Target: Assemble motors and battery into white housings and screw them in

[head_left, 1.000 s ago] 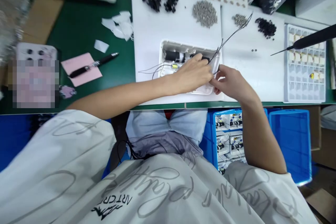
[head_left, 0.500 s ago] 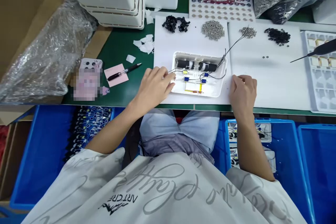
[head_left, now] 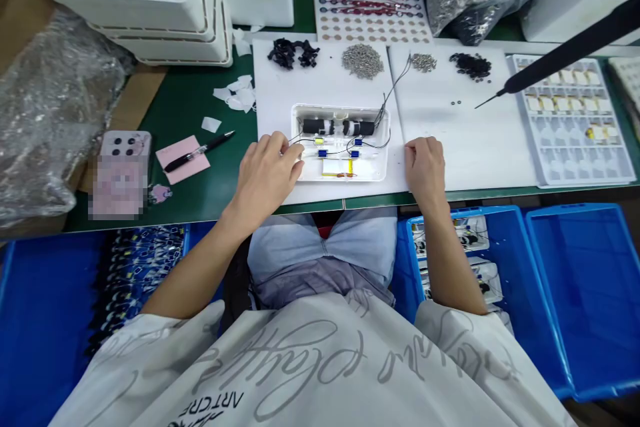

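A shallow white plastic tray (head_left: 340, 107) was touched at its left rim by the left hand (head_left: 265, 180), fingers loosely curled, empty; the right hand (head_left: 425, 170), fingers narrow, lay empty just beside it.

A loose off-white short-sleeved T-shirt (head_left: 310, 373) carries large grey cursive script and a black logo (head_left: 210, 403) reading ARTCRE. Pale blue trousers (head_left: 320, 247) show beyond its hem, and both forearms (head_left: 190, 273) are bare past the wide sleeves (head_left: 450, 327).

Right hand (head_left: 425, 170) could pass to the tray (head_left: 340, 109); black wires (head_left: 393, 93) rise beyond.
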### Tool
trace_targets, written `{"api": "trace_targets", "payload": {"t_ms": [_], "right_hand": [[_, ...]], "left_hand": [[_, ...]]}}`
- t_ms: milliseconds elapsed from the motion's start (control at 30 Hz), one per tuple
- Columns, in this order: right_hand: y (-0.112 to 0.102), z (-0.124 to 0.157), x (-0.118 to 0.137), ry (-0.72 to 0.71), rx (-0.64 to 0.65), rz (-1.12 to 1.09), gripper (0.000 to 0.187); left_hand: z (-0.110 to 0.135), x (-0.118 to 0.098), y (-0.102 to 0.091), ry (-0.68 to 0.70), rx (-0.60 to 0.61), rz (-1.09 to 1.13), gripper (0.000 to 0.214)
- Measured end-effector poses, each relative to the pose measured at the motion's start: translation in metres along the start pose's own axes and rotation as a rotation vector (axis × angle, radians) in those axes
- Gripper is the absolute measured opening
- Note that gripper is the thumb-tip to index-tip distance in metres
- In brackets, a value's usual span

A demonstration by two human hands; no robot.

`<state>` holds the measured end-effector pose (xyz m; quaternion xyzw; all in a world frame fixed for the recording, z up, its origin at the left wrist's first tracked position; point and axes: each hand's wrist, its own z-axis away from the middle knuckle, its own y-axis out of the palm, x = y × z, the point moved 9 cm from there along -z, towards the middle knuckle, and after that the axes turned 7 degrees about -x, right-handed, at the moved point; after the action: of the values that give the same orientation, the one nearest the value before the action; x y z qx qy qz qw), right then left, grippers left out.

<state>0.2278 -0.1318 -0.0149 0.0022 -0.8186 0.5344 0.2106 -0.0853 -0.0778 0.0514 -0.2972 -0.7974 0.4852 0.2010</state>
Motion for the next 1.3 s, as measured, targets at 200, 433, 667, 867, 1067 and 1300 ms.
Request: {"api": "trace_targets", "payload": {"t_ms": [200, 433, 667, 867, 1067, 1300], "right_hand": [[-0.019, -0.008, -0.014, 0.046, -0.105, -0.167, 0.028], [-0.038, -0.074, -0.079, 0.225, -0.153, -0.015, 0.042], [-0.020, -0.111, -0.100, 0.316, 0.020, 0.155, 0.035], [-0.043, -0.099, -0.068, 0.346, -0.096, -0.081, 0.017], [-0.032, -0.031, 0.109, -0.159, 0.067, -0.619, 0.021], [0.010, -0.004, 0.190, -0.292, 0.222, -0.605, 0.015]], "left_hand": [[-0.001, 0.003, 0.000, 0.008, -0.053, 0.054, 0.022], [-0.004, 0.006, 0.000, -0.009, -0.036, 0.134, 0.022], [-0.008, 0.004, 0.005, 0.070, -0.065, 0.242, 0.021], [-0.014, 0.007, 0.014, 0.232, -0.197, 0.357, 0.027], [-0.026, 0.011, 0.027, 0.269, -0.173, 0.480, 0.034], [-0.026, 0.014, 0.037, 0.229, -0.157, 0.560, 0.040]]}}
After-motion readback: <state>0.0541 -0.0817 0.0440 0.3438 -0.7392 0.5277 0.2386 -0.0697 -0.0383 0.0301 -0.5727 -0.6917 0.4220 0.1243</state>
